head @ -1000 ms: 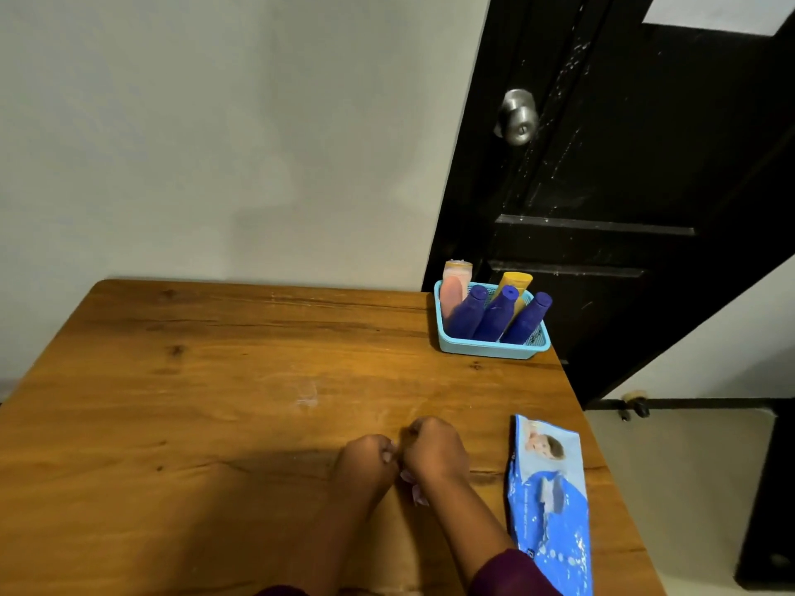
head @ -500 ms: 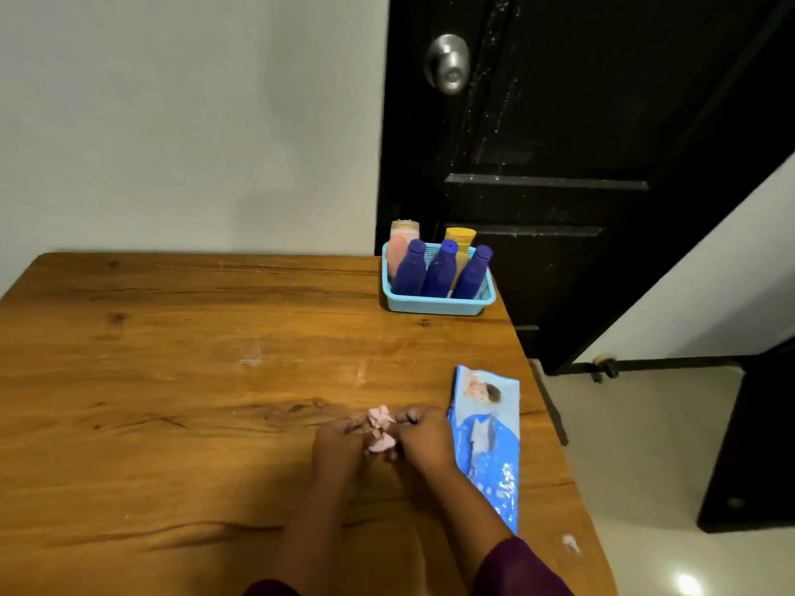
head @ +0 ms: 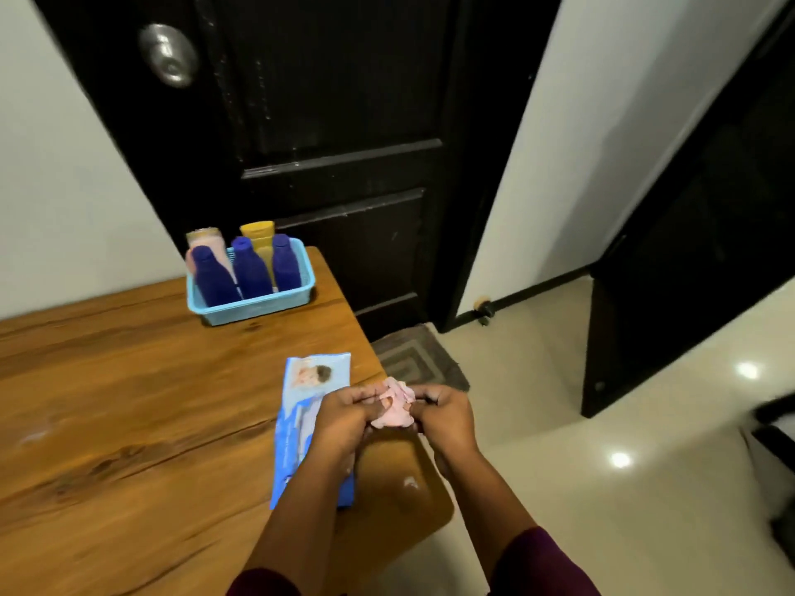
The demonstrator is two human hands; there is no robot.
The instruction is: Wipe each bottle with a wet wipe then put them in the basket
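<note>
Right now your left hand (head: 344,417) and right hand (head: 445,417) meet in one shared grip, the fingers of both curled and clamped on a crumpled pink wet wipe (head: 393,408) bunched between them. The wipe sits at your fingertips and pokes up above the knuckles (its lower part is hidden behind your fingers). Your hands hang over the right edge of the table (head: 129,402), the left one partly above a blue pack of wipes (head: 316,372) that lies flat near that edge. Farther off, at the table's far right corner, a light blue basket (head: 254,305) holds five bottles: three dark blue bottles (head: 251,268) in front, a pink bottle (head: 211,247) and a yellow bottle (head: 258,232) behind them, all leaning back. Beyond the table stands a black door (head: 344,122) with a metal knob (head: 170,55). A grey mat (head: 413,363) lies at its foot on the glossy pale floor (head: 559,423).
</note>
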